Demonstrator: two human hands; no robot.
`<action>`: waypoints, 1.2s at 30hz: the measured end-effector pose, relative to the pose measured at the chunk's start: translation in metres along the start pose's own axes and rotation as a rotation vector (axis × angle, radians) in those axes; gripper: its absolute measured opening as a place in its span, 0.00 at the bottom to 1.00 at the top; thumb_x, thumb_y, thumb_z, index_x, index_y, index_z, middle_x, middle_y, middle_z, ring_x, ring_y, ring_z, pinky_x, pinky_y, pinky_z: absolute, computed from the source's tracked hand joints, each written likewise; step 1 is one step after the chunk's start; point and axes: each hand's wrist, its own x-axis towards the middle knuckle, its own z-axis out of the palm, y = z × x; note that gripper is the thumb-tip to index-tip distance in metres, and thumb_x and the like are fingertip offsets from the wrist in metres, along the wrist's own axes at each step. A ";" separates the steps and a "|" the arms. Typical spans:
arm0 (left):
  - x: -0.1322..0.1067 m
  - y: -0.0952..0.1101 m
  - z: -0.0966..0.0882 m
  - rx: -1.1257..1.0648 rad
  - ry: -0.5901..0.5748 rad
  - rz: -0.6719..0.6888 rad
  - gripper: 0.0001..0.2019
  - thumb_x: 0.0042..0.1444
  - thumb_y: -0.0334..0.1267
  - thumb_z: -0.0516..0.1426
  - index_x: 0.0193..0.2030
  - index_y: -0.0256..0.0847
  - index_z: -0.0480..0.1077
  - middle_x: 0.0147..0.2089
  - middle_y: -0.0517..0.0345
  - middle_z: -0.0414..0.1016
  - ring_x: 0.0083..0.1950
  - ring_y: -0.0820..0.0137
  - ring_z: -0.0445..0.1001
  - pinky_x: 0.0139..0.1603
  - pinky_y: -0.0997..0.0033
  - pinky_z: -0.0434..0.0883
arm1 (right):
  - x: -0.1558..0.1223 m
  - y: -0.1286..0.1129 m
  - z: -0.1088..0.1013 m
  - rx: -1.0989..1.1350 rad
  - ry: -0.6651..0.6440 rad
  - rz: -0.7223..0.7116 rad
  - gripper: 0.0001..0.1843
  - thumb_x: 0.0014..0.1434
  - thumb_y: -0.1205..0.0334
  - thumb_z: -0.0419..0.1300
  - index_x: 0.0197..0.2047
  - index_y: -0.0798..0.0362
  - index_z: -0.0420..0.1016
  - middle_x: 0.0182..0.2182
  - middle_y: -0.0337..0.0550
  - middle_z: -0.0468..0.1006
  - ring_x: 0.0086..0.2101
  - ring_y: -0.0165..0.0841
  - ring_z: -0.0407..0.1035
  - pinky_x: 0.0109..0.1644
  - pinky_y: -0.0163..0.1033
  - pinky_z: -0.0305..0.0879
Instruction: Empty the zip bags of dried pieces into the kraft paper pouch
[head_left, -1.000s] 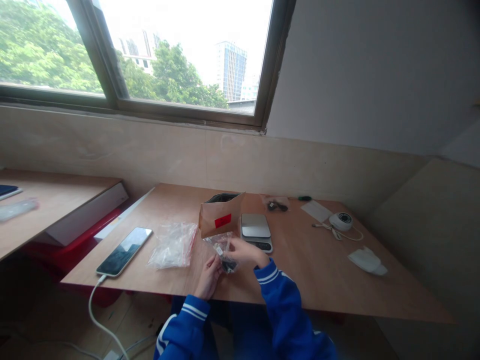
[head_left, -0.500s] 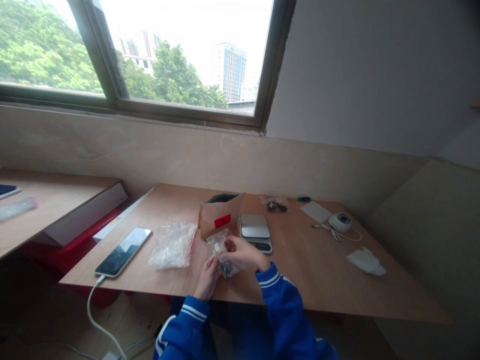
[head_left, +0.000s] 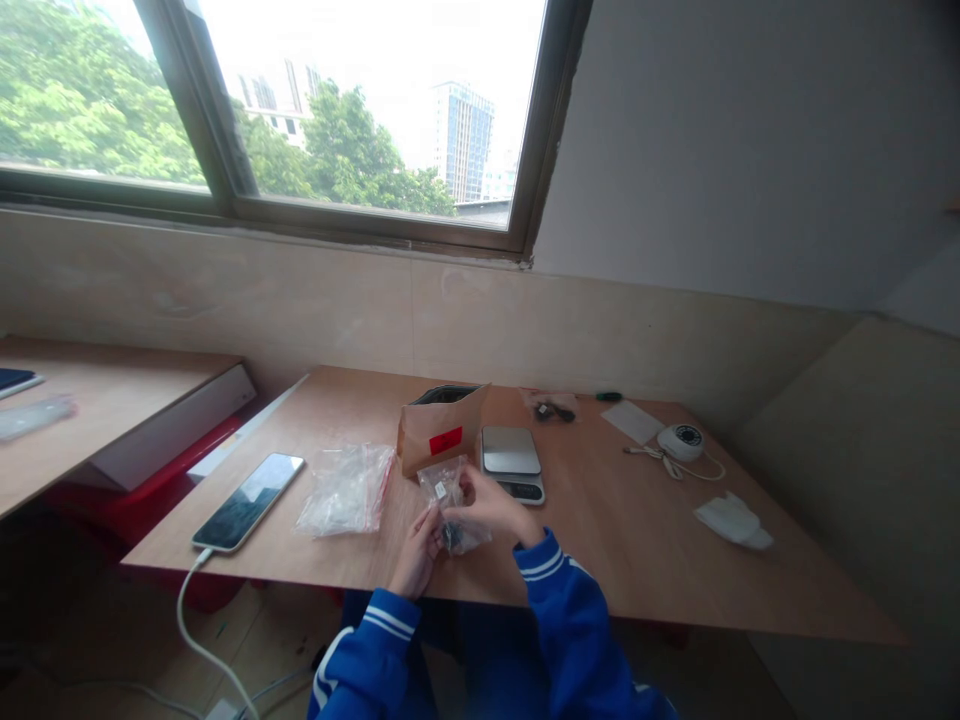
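Between my two hands, near the table's front edge, is a clear plastic bag (head_left: 466,540) with a dark item and a small white label inside. My left hand (head_left: 417,548) pinches the bag's left side, its fingers closed. From the right, my right hand (head_left: 489,502) grips the upper part of the same bag with curled fingers. What the dark item is I cannot make out. Just behind the bag stands an open brown paper pouch (head_left: 439,440) with a red label. A small kitchen scale (head_left: 511,455) lies beyond my right hand.
Left on the table (head_left: 592,560) are a stack of clear zip bags (head_left: 346,490) and a phone (head_left: 250,502) on a white cable. Toward the back right lie another bagged dark item (head_left: 553,408), a screwdriver (head_left: 609,397), white paper (head_left: 632,423), a dome camera (head_left: 680,442) and a crumpled white wrapper (head_left: 733,521).
Both hands stay on the clear bag. The bag's upper part and label have shifted slightly to the right and up; my right hand has moved a little with it.
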 end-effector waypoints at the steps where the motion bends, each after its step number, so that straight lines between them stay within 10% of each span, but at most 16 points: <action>1: -0.001 0.001 0.001 0.007 -0.004 -0.004 0.20 0.47 0.45 0.66 0.45 0.37 0.75 0.41 0.48 0.80 0.44 0.61 0.78 0.44 0.67 0.74 | -0.001 0.000 -0.002 -0.002 0.015 0.001 0.28 0.39 0.59 0.73 0.44 0.53 0.69 0.38 0.42 0.76 0.39 0.37 0.72 0.45 0.42 0.68; 10: -0.005 0.007 0.008 0.017 -0.059 -0.009 0.22 0.55 0.44 0.59 0.56 0.38 0.69 0.50 0.46 0.78 0.55 0.60 0.74 0.54 0.62 0.72 | -0.012 0.000 -0.028 0.150 0.243 -0.034 0.31 0.48 0.56 0.68 0.54 0.49 0.63 0.40 0.41 0.75 0.43 0.36 0.71 0.47 0.43 0.70; 20: -0.004 0.009 0.007 -0.021 -0.065 -0.050 0.24 0.55 0.43 0.59 0.58 0.36 0.67 0.52 0.45 0.76 0.58 0.58 0.71 0.58 0.60 0.70 | 0.067 -0.094 -0.042 0.147 0.642 -0.456 0.31 0.50 0.50 0.67 0.54 0.50 0.63 0.41 0.44 0.75 0.40 0.34 0.72 0.46 0.41 0.71; 36: -0.007 0.009 0.009 -0.028 -0.058 -0.035 0.21 0.56 0.43 0.58 0.56 0.37 0.69 0.54 0.47 0.75 0.60 0.59 0.69 0.61 0.60 0.67 | 0.081 -0.079 -0.032 -0.544 0.469 -0.584 0.15 0.59 0.54 0.60 0.47 0.50 0.70 0.42 0.45 0.77 0.43 0.38 0.70 0.51 0.43 0.62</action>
